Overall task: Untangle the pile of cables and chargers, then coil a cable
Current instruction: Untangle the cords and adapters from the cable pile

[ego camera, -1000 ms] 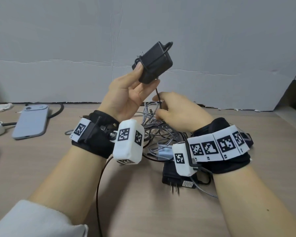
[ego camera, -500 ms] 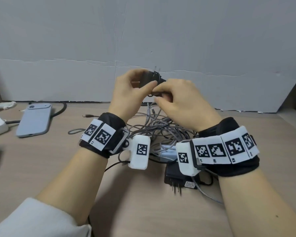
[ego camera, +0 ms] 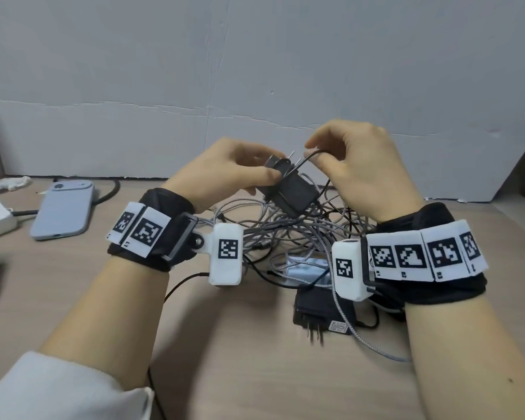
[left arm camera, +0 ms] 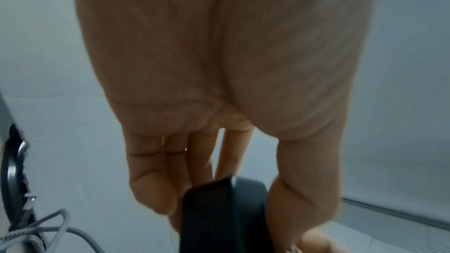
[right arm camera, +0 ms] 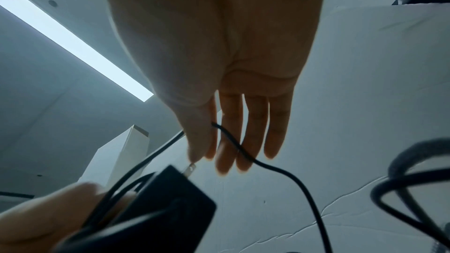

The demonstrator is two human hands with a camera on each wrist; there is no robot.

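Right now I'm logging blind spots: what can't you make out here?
- Second black charger: head view, top hidden by the right wrist camera.
- Thin black cable: right wrist view, cut off by the bottom edge.
- Held charger: left wrist view, blurred, prongs unseen.

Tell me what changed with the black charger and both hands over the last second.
The left hand brought the black charger down from head height to just above the cable pile, gripping it throughout. The right hand rose from the pile and now pinches the thin black cable looped by the charger's prongs. The second charger, phone and pile stayed put on the table.
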